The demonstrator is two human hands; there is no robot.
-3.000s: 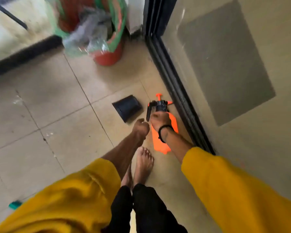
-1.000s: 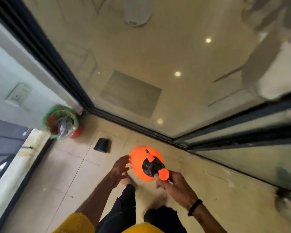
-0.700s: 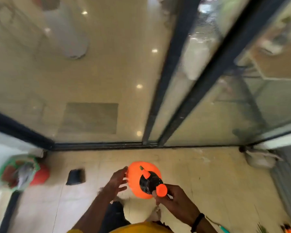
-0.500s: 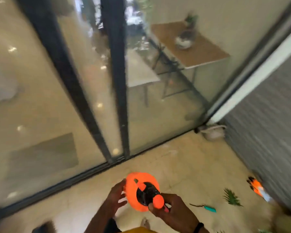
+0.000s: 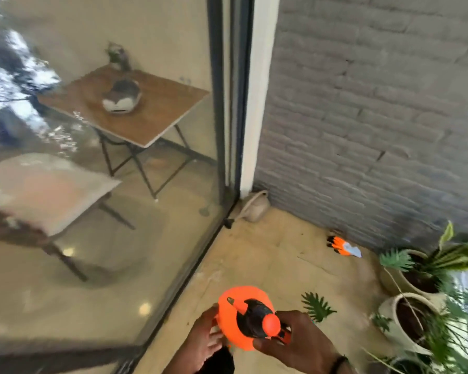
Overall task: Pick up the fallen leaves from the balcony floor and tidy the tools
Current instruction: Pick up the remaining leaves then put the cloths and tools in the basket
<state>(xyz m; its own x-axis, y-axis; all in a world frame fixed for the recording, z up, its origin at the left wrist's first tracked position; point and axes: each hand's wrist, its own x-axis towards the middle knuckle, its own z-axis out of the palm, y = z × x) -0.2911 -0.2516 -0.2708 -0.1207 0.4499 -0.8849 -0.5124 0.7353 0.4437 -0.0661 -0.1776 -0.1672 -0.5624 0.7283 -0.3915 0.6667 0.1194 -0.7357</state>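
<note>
Head view: tidy-tools step — right hand (image 5: 297, 344) grasping orange sprayer (image 5: 238, 317) by its handle, left hand (image 5: 204, 344) relaxed, steadying tank; next, prob. set it upright w/ watering can (image 5: 256, 209) in corner.

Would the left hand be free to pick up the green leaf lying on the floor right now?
Probably not yet: the left hand rests against the orange sprayer bottle, and the green leaf lies beyond the right hand, across the body.

Grey brick wall (image 5: 376, 109) meets glass door (image 5: 119, 184); wooden table (image 5: 135, 109) inside, beige floor (image 5: 268, 260).
</note>
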